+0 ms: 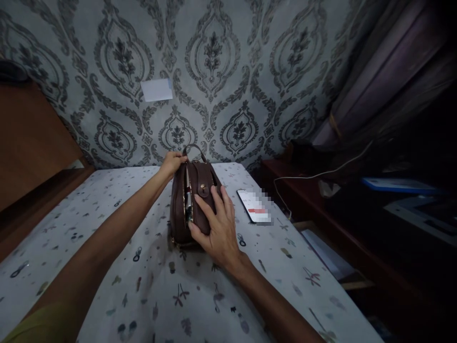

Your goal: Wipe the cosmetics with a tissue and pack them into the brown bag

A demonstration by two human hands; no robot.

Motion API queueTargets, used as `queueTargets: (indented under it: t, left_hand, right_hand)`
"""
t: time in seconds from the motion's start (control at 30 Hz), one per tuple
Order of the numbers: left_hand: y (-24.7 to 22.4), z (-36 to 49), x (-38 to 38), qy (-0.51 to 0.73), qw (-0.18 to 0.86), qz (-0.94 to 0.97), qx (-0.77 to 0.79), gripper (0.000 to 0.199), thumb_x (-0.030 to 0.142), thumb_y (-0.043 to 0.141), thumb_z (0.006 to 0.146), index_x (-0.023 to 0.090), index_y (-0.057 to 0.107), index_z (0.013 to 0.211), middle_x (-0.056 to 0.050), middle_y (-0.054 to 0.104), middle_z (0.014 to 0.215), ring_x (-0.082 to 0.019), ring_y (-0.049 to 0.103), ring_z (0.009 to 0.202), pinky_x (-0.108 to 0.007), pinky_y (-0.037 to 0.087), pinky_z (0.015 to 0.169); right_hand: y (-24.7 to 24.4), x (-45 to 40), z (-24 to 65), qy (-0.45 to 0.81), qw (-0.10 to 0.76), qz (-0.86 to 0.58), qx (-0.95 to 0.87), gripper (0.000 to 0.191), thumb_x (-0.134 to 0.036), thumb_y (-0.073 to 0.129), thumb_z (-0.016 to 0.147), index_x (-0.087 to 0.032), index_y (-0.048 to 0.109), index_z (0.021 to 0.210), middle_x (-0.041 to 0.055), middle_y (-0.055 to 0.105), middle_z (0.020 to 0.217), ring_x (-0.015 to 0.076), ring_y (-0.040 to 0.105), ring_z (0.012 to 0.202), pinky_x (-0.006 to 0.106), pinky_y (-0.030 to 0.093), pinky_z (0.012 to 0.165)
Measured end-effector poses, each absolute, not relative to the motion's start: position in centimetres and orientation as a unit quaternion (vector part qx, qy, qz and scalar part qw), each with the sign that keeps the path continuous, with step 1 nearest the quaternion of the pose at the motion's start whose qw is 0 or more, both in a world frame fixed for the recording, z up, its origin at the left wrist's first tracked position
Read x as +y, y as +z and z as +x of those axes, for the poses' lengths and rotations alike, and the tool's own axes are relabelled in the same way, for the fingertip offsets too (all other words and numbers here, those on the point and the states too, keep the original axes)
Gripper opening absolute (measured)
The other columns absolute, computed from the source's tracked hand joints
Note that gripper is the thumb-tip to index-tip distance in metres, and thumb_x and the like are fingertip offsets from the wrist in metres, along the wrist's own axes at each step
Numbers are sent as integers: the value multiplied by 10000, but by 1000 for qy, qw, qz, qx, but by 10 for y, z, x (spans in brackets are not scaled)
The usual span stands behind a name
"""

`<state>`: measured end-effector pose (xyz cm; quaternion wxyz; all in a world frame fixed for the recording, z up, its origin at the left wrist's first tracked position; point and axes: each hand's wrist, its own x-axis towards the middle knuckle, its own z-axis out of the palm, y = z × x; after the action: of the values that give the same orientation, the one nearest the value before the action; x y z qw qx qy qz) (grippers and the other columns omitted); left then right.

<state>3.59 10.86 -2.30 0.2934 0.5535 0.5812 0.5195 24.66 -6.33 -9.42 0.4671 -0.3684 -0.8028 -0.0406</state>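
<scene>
A dark brown handbag (203, 206) stands on the patterned bedsheet, with a looped handle (194, 145) at its far end and a gold clasp on its flap. Its left zipper is undone, and some pale contents show in the gap, too small to name. At the far left corner of the bag, beside the handle, my left hand (173, 164) is closed on the bag's edge; its fingertips are partly hidden. My right hand (218, 228) lies on the near right side with fingers spread, the thumb close to the zipper's near end.
A lit phone (253, 207) lies on the sheet (150, 295) right of the bag. Beyond the bed's right edge are a dark red table (282, 178), a white cable (317, 176) and a blue-edged item (400, 185). A wooden panel (32, 143) stands at left; patterned wallpaper (214, 62) rises behind.
</scene>
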Motion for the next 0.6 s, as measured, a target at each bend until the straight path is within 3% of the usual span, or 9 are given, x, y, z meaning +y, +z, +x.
queueTargets:
  t: [0.2, 0.33, 0.43, 0.6]
  left_hand:
    - [-21, 42, 87, 552, 338, 523, 554, 159, 305, 714, 606, 164, 669, 663, -11, 644, 630, -191, 603, 699, -293, 469, 712]
    - [-31, 44, 59, 566, 360, 502, 546, 393, 262, 710, 567, 171, 713, 950, -36, 745, 945, -228, 664, 940, -322, 507, 868]
    - [-43, 46, 40, 576, 379, 485, 538, 592, 283, 725, 605, 194, 653, 1185, -62, 711, 1216, -250, 650, 1095, -364, 502, 976]
    - [-54, 52, 40, 579, 365, 513, 517, 612, 282, 687, 714, 198, 594, 1313, -85, 651, 1350, -263, 615, 1209, -417, 460, 1098]
  right_hand:
    - [-94, -63, 245, -31, 472, -371, -799, 550, -387, 587, 922, -261, 528, 1454, 134, 344, 1625, 388, 231, 1540, 651, 318, 1187]
    - [-95, -64, 245, -23, 471, -375, -798, 530, -388, 547, 948, -265, 510, 1462, 131, 339, 1629, 379, 216, 1549, 652, 308, 1193]
    - [-94, -65, 245, -23, 473, -371, -799, 525, -382, 537, 957, -249, 504, 1464, 139, 337, 1627, 373, 216, 1550, 638, 297, 1205]
    - [-94, -63, 241, -33, 480, -372, -794, 526, -376, 565, 946, -252, 519, 1455, 138, 357, 1611, 376, 244, 1536, 626, 306, 1204]
